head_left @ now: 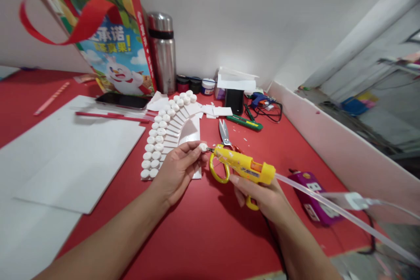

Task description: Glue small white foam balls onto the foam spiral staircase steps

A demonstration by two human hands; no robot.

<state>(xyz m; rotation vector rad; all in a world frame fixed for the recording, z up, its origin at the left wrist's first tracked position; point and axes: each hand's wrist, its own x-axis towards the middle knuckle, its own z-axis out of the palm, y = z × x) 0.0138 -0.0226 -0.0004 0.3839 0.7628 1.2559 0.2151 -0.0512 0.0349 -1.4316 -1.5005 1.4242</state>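
Note:
Between the fingertips of my left hand (180, 166) is a small white disc (203, 147). My right hand (259, 192) is wrapped round a yellow glue gun (243, 164), its nozzle pointing left at the disc and touching or nearly touching it. A clear glue stick (315, 194) sticks out of the gun's back end. Just beyond my left hand lies a white board piece (170, 138) with a curved double row of white discs and thin strips. Scissors (219, 169) with yellow and red handles lie partly behind the gun.
White sheets (82, 148) cover the left side. Behind stand a colourful bag (121, 52), a steel flask (166, 57) and paint jars (208, 86). A phone (122, 100) lies before the bag. A green cutter (246, 122) is beyond the scissors; a purple box (315, 201) sits right.

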